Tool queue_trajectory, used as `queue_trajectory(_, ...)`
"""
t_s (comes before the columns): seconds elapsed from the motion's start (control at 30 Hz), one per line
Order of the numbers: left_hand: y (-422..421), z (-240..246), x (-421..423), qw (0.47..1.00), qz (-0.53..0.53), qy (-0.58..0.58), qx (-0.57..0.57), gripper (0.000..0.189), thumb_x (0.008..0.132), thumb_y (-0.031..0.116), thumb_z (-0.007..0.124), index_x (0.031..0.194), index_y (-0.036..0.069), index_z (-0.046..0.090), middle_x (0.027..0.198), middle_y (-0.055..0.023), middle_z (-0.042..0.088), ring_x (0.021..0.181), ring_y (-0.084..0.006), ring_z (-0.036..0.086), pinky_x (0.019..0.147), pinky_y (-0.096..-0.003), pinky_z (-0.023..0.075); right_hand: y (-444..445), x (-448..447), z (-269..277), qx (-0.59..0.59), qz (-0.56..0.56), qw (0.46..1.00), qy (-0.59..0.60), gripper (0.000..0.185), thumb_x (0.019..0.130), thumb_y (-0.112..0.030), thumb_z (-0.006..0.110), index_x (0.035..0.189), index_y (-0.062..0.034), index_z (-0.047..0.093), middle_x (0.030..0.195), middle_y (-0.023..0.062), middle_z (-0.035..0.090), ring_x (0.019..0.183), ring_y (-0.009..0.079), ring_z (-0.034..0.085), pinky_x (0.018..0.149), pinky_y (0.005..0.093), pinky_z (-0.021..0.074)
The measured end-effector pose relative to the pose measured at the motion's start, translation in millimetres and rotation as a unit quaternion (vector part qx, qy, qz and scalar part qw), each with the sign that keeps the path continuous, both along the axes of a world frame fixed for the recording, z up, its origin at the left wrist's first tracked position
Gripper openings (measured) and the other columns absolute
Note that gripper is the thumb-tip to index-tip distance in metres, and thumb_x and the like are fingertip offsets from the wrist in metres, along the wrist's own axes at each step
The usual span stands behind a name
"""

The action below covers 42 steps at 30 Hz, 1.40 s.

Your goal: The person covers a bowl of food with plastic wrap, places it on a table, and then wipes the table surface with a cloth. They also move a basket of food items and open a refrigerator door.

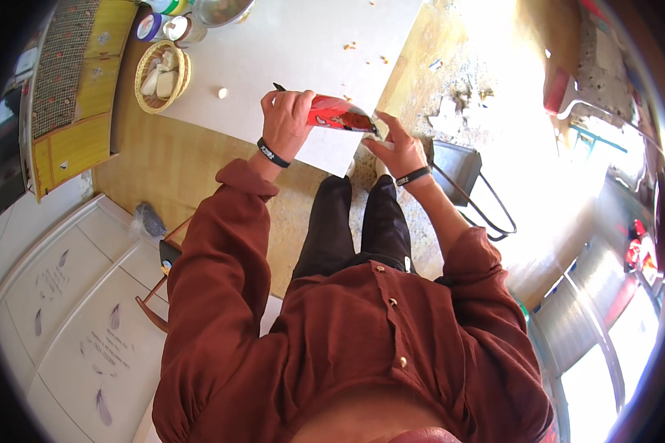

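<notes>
My left hand (289, 113) grips one end of a red plastic packet (341, 112) with a printed picture and dark ends. The packet lies sideways in the air above the near corner of a white table (271, 55). At its other end is my right hand (399, 145), thumb and forefinger spread around the dark tip. Whether those fingers pinch the tip is hard to tell. A small pale patch shows by the right thumb, too unclear to name. Several small orange-brown bits (349, 46) are scattered on the tabletop beyond the packet.
A wicker basket (186, 77) with pale wrapped pieces stands at the table's left edge, near lidded jars (184, 29) and a metal bowl (221, 11). A small whitish piece (222, 93) lies nearby. Right of my legs is a metal dustpan (455, 166) on the floor.
</notes>
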<state>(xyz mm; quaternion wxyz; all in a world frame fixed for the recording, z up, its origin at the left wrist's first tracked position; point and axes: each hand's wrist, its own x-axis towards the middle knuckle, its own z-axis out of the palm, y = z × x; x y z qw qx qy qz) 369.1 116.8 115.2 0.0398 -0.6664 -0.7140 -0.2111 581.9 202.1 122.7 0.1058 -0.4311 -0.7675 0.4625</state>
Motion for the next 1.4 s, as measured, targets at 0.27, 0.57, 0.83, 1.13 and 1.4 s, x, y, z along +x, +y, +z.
queue_trajectory(0.27, 20, 88, 20, 0.994, 0.056, -0.084, 0.049, 0.079, 0.054, 0.021, 0.078, 0.122, 0.009, 0.038, 0.118, -0.0113, 0.043, 0.112, -0.0266, 0.038, 0.089, -0.039, 0.0308, 40, 23, 75, 0.261, 0.081, 0.958, 0.089, 0.016, 0.076, -0.014, 0.06, 0.088, -0.0031, 0.06, 0.064, 0.0092, 0.055, 0.056, 0.0247, 0.057, 0.048, 0.0323, 0.0455)
queue_trajectory(0.57, 33, 63, 104, 0.428, 0.174, -0.882, 0.093, 0.04, 0.085, 0.043, 0.047, 0.098, 0.005, 0.051, 0.08, -0.0073, 0.06, 0.074, -0.0205, 0.061, 0.066, -0.0372, 0.0521, 64, 73, 155, 0.175, 0.124, 0.97, 0.111, 0.02, 0.08, -0.008, 0.057, 0.064, 0.0004, 0.049, 0.055, 0.0131, 0.047, 0.045, 0.0257, 0.048, 0.043, 0.0332, 0.0367)
queue_trajectory(0.83, 44, 25, 148, 0.406, 0.143, -0.898, 0.089, 0.029, 0.09, 0.032, 0.043, 0.088, 0.005, 0.054, 0.073, -0.0032, 0.057, 0.06, -0.0139, 0.054, 0.052, -0.0274, 0.0431, 73, 117, 177, -0.037, 0.032, 0.999, -0.003, 0.029, 0.084, -0.016, 0.054, 0.06, 0.0, 0.048, 0.048, 0.0054, 0.04, 0.044, 0.009, 0.038, 0.041, 0.0273, 0.0308)
queue_trajectory(1.13, 34, 39, 119, 0.324, 0.031, -0.945, 0.039, 0.04, 0.09, 0.036, 0.04, 0.11, 0.003, 0.049, 0.106, -0.0104, 0.057, 0.096, -0.0191, 0.055, 0.086, -0.034, 0.0423, 56, 128, 159, 0.04, 0.052, 0.998, -0.019, 0.028, 0.083, -0.018, 0.056, 0.062, 0.0001, 0.052, 0.051, 0.0019, 0.041, 0.05, 0.0049, 0.036, 0.044, 0.0244, 0.0313)
queue_trajectory(1.4, 49, 62, 121, 0.452, 0.131, -0.881, 0.051, 0.035, 0.081, 0.036, 0.059, 0.079, 0.001, 0.058, 0.071, -0.0016, 0.057, 0.062, -0.0095, 0.052, 0.058, -0.0236, 0.0434, 38, 141, 181, -0.067, -0.011, 0.996, 0.052, 0.027, 0.085, -0.018, 0.053, 0.064, -0.0009, 0.055, 0.054, -0.0034, 0.048, 0.049, 0.0041, 0.038, 0.044, 0.0229, 0.0311)
